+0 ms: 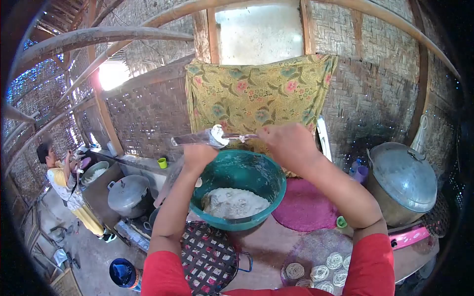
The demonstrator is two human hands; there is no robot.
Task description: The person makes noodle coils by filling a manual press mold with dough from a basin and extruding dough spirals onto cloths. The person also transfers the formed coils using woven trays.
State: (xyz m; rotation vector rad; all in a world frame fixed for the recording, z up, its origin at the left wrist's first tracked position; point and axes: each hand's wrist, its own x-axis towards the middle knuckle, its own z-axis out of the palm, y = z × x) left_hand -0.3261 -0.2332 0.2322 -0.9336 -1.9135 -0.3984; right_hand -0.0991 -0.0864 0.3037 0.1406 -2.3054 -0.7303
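Note:
In the head view my left hand (200, 154) is closed around a greyish tube (190, 139) held level above a green basin. White dough (217, 136) sticks out of the tube's right end. My right hand (291, 144) grips a thin rod (249, 136) smeared with dough, pointing toward that end; whether it enters the tube cannot be made out. Below both hands, the green basin (237, 226) holds white dough or flour (234, 203). Several coiled noodle-like nests (319, 273) lie on a round mesh mat (301, 251) at lower right.
A dark woven tray (210, 256) lies left of the mat. Large lidded pots stand right (402, 180) and left (129, 196). A floral cloth (256, 93) hangs behind the basin. Another person (69, 182) stands far left, near a bowl (96, 172). A pink mat (308, 207) is right of the basin.

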